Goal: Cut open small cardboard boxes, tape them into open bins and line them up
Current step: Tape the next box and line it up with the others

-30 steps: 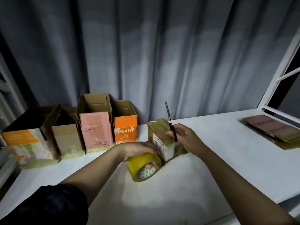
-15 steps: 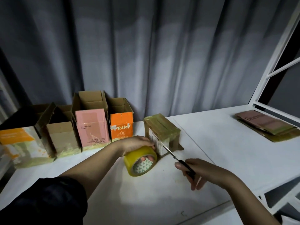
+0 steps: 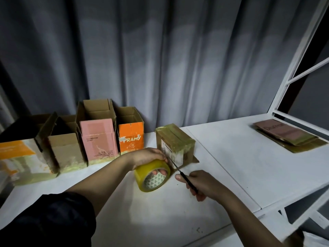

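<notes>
Taping step. The left hand (image 3: 147,155) grips the tape roll (image 3: 153,175), fingers through its core, just beside the taped box (image 3: 173,145) on the tabletop (image 3: 231,166). The right hand (image 3: 201,184) holds the scissors (image 3: 179,171), tips at the strip between roll and box. Judged best practice: keep the strip taut and snip close to the box. Four open bins (image 3: 96,138) stand in a row at left.

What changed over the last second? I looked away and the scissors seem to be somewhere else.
The right hand brought the scissors down from above the taped box to the table, tips now at the tape between roll and box. The left hand kept gripping the roll; box and open bins stayed put.
</notes>
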